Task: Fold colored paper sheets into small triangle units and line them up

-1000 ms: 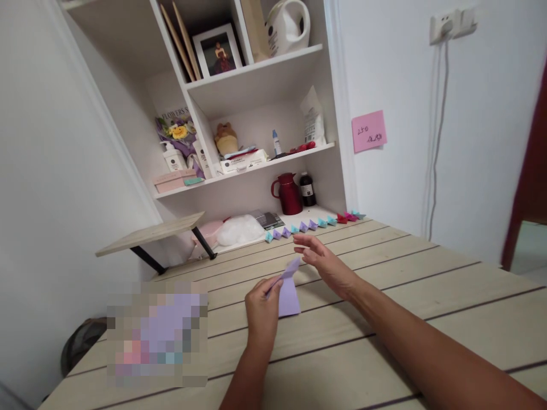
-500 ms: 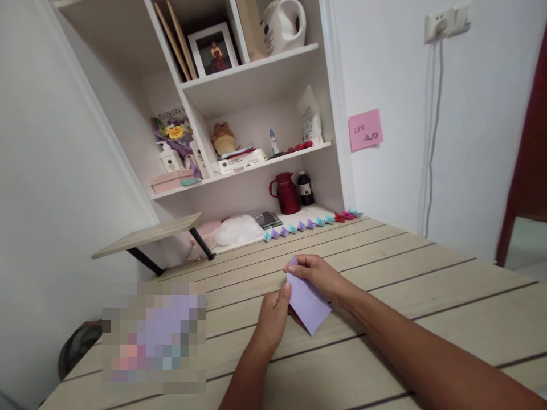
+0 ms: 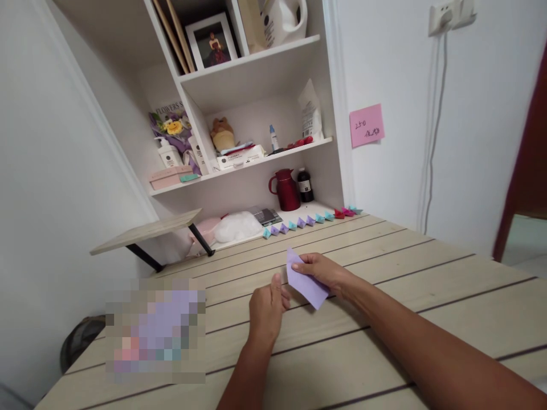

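Note:
A sheet of lilac paper [image 3: 308, 287] is tilted above the wooden table, its lower corner pointing toward me. My right hand [image 3: 322, 270] pinches it near the upper edge, the thumb on the near face and the other fingers behind it. Just left of the paper is my left hand [image 3: 267, 307], with its thumb raised, its fingers partly curled and nothing seen in it. A small gap separates it from the sheet. Along the table's far edge runs a row of small folded paper pieces [image 3: 301, 222] in teal, lilac, red and pink.
A pixelated patch [image 3: 160, 330] with lilac and pink colours covers the table's left side. Behind it stands a small raised wooden shelf [image 3: 147, 230] on black legs. A red jug [image 3: 287, 191] and a dark bottle [image 3: 305, 185] stand in the white shelving at the back.
My left hand has let go of the lilac paper and moved slightly left. The right hand keeps hold of the sheet, which has turned a little.

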{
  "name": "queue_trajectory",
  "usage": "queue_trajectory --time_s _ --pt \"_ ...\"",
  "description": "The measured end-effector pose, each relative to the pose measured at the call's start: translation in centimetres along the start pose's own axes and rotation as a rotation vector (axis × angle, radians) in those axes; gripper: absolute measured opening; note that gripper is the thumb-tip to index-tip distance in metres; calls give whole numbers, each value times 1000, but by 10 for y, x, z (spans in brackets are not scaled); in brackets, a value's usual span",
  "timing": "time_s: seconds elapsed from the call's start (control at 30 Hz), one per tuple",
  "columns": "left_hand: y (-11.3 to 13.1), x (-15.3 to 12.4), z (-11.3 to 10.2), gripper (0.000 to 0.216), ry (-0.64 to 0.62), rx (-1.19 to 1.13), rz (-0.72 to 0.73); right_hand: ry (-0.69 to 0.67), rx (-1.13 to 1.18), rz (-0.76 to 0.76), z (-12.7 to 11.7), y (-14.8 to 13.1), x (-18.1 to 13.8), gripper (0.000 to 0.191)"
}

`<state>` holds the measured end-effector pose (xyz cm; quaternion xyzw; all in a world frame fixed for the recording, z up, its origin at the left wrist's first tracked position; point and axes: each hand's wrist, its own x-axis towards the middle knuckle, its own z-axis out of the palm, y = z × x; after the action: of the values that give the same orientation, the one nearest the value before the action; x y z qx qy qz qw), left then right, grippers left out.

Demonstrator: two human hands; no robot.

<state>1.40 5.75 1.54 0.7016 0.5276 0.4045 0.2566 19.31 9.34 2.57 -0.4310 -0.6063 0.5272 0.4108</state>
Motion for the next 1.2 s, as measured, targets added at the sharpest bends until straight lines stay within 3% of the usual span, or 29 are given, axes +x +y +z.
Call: queue_trajectory --time_s 0.13,0.27,0.5,0.63,0.77,0.9,1.03,1.2 --pt "-1 4 -18 35 200 188 233 -4 -283 -18 -10 5 4 23" --pt "3 4 -25 54 128 309 413 -49 -526 -69 -12 7 5 15" --pt "3 0 -14 59 -212 419 473 -64 -724 -86 -9 5 1 46" --pt "-2 0 -11 66 -326 423 428 -69 -761 -73 -9 4 1 57" --pt "-1 -2 -12 65 -358 531 382 -68 -732 -65 -11 2 -1 53" --pt "4 -3 -13 62 -349 623 377 15 -700 -5 -19 2 2 41" --pt "7 -5 -11 53 -318 695 404 85 -683 60 -28 7 7 40" --pt "10 -10 -6 46 -245 718 492 37 -596 -23 -21 10 9 40"
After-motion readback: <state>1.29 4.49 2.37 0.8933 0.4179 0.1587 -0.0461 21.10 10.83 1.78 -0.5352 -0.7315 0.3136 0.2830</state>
